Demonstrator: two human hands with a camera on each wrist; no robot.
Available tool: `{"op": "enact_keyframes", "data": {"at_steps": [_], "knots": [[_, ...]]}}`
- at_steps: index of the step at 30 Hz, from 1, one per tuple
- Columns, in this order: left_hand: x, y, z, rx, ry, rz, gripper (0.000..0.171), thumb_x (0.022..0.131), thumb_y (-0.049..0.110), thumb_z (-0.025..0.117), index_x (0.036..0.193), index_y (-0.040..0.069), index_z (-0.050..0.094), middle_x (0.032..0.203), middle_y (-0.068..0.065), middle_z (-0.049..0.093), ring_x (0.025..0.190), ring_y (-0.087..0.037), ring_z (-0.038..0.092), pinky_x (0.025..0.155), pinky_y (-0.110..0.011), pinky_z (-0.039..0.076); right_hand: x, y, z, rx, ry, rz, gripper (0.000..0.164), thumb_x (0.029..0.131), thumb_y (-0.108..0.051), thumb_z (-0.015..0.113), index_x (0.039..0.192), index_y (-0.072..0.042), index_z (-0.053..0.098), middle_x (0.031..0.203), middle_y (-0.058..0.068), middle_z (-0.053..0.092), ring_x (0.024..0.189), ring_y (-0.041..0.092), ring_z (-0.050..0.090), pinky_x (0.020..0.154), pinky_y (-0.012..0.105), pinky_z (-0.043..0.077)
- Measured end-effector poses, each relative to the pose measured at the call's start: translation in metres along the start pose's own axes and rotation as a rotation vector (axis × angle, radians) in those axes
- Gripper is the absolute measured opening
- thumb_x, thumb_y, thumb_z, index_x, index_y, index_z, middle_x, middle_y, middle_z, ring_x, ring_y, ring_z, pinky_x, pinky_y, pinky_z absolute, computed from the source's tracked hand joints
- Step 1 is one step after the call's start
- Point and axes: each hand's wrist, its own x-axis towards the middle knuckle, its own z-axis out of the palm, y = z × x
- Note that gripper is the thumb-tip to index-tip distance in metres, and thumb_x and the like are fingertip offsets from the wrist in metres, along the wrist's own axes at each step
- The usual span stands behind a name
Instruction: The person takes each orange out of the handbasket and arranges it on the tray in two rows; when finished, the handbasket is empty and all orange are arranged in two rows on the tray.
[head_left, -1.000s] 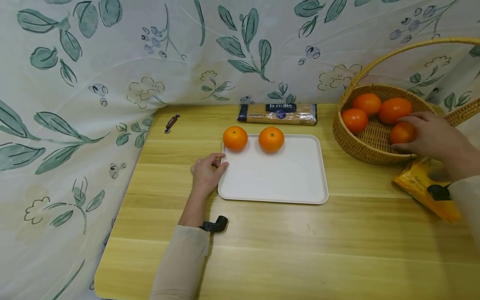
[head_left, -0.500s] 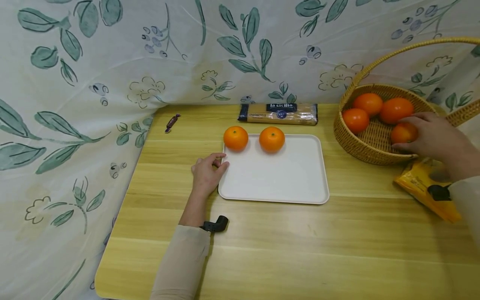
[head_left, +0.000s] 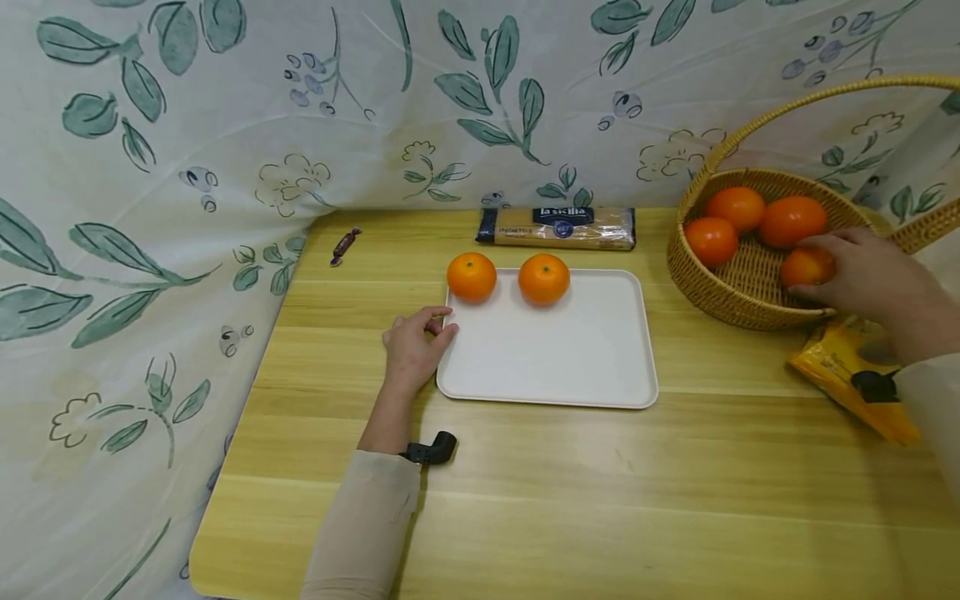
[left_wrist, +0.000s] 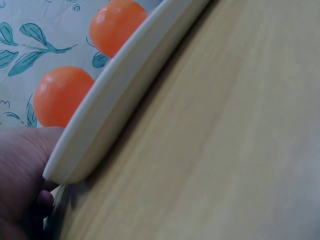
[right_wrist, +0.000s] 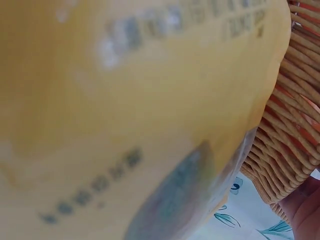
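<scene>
My left hand (head_left: 414,350) holds the left rim of a white rectangular tray (head_left: 551,358), thumb and fingers at its edge. Two oranges (head_left: 472,277) sit along the tray's far side, close to that hand. At the right, my right hand (head_left: 873,275) reaches into a wicker basket (head_left: 701,283) and grips a round orange-red fruit (head_left: 806,265), which its fingers partly cover. Several similar fruits (head_left: 792,222) lie behind and left of it in the basket. In the right wrist view, a yellow packet (right_wrist: 150,100) hides most of the hand's work.
A spaghetti pack (head_left: 555,228) lies behind the tray against the patterned cloth (head_left: 360,100). A wrapped candy (head_left: 345,247) is at the table's back left. The yellow packet rests in front of the basket, under my right forearm. The basket's tall handle (head_left: 795,100) arches over it.
Almost nothing differs. My right thumb has shifted very slightly on the fruit in the basket; my left hand and the tray have stayed in place.
</scene>
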Motion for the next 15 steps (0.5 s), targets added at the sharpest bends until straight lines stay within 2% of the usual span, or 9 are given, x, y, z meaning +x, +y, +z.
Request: {"op": "enact_keyframes", "data": {"at_steps": [15], "knots": [[0.0002, 0.0012, 0.0002, -0.002, -0.008, -0.018, 0.028, 0.095, 0.032, 0.073, 0.121, 0.021, 0.073, 0.088, -0.001, 0.068, 0.084, -0.025, 0.047, 0.09, -0.043, 0.023, 0.0019, 0.0031, 0.0019, -0.016, -0.008, -0.012, 0.082, 0.095, -0.048, 0.067, 0.146, 0.007, 0.036, 0.142, 0.045, 0.029, 0.121, 0.066, 0.036, 0.1, 0.077, 0.032]]}}
